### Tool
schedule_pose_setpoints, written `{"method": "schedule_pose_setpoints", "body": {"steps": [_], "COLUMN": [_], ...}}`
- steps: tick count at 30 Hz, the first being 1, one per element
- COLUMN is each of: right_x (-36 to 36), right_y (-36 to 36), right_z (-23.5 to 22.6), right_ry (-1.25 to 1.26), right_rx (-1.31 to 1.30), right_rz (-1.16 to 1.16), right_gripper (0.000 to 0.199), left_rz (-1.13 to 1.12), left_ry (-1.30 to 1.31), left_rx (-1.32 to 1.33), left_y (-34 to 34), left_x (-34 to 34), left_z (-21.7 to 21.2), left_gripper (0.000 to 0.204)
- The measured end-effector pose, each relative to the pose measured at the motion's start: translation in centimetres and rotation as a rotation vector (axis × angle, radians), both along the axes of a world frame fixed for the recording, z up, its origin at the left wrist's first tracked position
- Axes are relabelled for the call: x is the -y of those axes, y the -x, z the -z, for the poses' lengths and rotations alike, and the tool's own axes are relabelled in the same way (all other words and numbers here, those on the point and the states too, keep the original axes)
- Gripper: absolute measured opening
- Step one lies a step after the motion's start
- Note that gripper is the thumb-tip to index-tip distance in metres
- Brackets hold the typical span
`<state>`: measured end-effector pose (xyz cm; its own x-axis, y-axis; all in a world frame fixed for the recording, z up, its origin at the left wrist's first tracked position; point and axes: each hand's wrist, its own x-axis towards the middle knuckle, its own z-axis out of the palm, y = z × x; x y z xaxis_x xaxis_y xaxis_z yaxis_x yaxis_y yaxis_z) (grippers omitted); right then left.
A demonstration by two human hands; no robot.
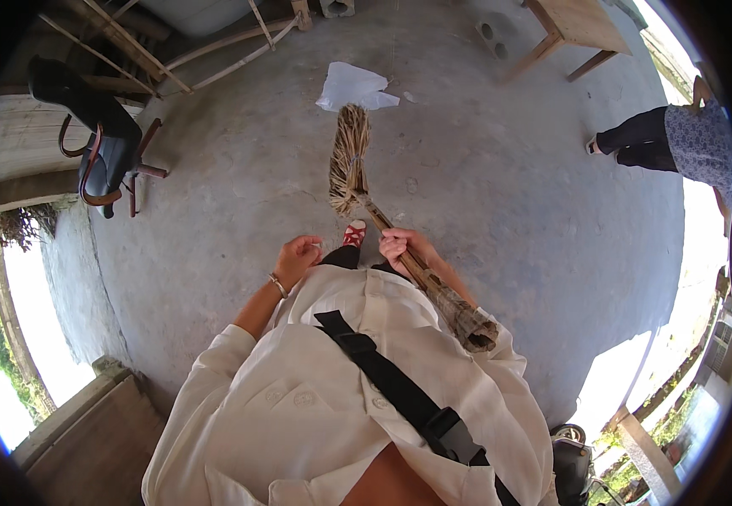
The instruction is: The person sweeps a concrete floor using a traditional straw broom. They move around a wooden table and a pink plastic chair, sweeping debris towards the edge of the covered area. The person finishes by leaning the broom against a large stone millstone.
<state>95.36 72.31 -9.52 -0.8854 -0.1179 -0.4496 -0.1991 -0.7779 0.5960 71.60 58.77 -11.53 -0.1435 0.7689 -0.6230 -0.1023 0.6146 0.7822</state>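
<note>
- Grey concrete floor (239, 152), spreading all around, its bare surface worn and marked.
- A bystander (703, 139) in dark trousers and patterned top, just past two o'clock, well apart.
- Black padded armchair (117, 126) with curved wooden arms, ten o'clock.
- Wooden table (589, 25), between one and two o'clock, partly cut off.
- Straw broom (376, 214), slanting from its bristle head at twelve o'clock to its butt end near four.
- White crumpled sheet (353, 87), on the floor at twelve o'clock, beyond the bristles; whether they touch it cannot be told. Judging progress: the broom is in hand, but the sheet lies loose, ungathered.
- Right hand (406, 244), just right of centre, wrapped firmly round the handle; its forearm comes in from four o'clock.
- Left hand (298, 255), at nine o'clock, fingers loosely half-curled, nothing seen in it; its forearm comes from eight.
- Small white scrap (409, 97), just past twelve, beside the sheet, also uncollected.
</note>
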Motion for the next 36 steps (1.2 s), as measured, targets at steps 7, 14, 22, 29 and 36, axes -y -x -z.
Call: {"method": "schedule_pose_setpoints", "body": {"steps": [7,14,22,29,36], "right_x": [0.2,-1.0,-3.1,-3.1,-5.7], "right_y": [10.1,5.5,-0.1,-3.3,-3.9], "right_z": [9.5,9.3,7.0,5.3,7.3], "right_ry": [0.076,0.275,0.070,-0.386,-0.081], "right_rx": [-0.071,-0.133,0.126,0.483,0.045], "right_rz": [0.248,0.545,0.453,0.247,0.413], "right_gripper": [0.014,0.017,0.018,0.020,0.020], "left_rz": [-0.085,-0.099,-0.074,-0.017,0.090], "left_ry": [0.087,0.071,0.040,0.069,0.081], "left_rx": [-0.045,-0.014,0.017,0.031,-0.017], "left_y": [4.5,7.5,9.0,6.8,0.9], "left_x": [2.8,2.3,-1.4,-3.1,-6.2], "left_z": [0.3,1.0,1.8,3.2,2.0], "left_gripper": [0.022,0.022,0.021,0.020,0.022]}}
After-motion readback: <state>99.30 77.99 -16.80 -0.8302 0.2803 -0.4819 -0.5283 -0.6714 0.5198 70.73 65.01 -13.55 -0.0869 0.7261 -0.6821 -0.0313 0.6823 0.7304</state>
